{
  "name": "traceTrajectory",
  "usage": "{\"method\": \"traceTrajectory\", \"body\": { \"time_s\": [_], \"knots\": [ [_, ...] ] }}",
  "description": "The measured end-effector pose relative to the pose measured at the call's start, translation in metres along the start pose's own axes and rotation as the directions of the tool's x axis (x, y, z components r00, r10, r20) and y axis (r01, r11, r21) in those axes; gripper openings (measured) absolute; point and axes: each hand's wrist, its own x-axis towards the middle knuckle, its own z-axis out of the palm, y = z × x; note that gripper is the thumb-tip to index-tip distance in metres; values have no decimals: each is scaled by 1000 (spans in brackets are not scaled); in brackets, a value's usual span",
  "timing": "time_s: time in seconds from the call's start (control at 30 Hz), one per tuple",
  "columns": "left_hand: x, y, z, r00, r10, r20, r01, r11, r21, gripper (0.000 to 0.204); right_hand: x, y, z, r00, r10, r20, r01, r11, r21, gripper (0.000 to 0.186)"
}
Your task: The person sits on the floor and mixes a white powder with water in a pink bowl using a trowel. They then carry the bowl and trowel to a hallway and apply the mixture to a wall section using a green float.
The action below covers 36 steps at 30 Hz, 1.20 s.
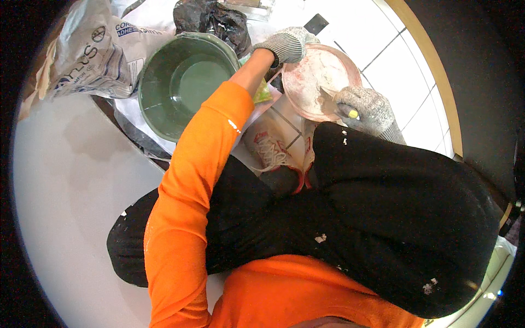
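Observation:
My left hand [284,45], in a grey knit glove, holds the far left rim of a pinkish tub [289,97]. Whitish paste or powder [314,74] coats the tub's inside; which of the two I cannot tell. At the tub's near right side, my right hand [367,109], gloved as well, is closed around the handle of a trowel [328,97]. A yellow end of the handle shows beside the thumb, and the blade reaches down into the tub. Some of the left fingers are hidden behind the rim.
Left of the tub stands a dark green bucket [150,104] with water in it. A printed paper sack [90,54] and a crumpled black plastic bag [216,22] lie beyond. My shoes [268,145] rest on white floor tiles [377,33]. A smooth white surface [65,180] borders the left.

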Motion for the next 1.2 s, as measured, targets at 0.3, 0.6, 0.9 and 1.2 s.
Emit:
{"method": "traceTrajectory", "body": {
  "time_s": [0.3,0.6,0.9,1.2],
  "knots": [
    [2,-3,5,997,-21,69,12,993,121,48,-4,9,-24,992,120,37,-123,987,99,30],
    [6,6,18,992,-122,-19,123,985,119,33,-5,5,-6,995,30,92,-35,998,58,30],
    [-5,13,-2,997,-48,-53,56,985,161,37,-15,15,-15,984,52,170,-107,937,331,26],
    [7,12,0,971,-210,114,187,965,186,55,12,20,2,926,-187,328,153,980,127,27]
  ]
}}
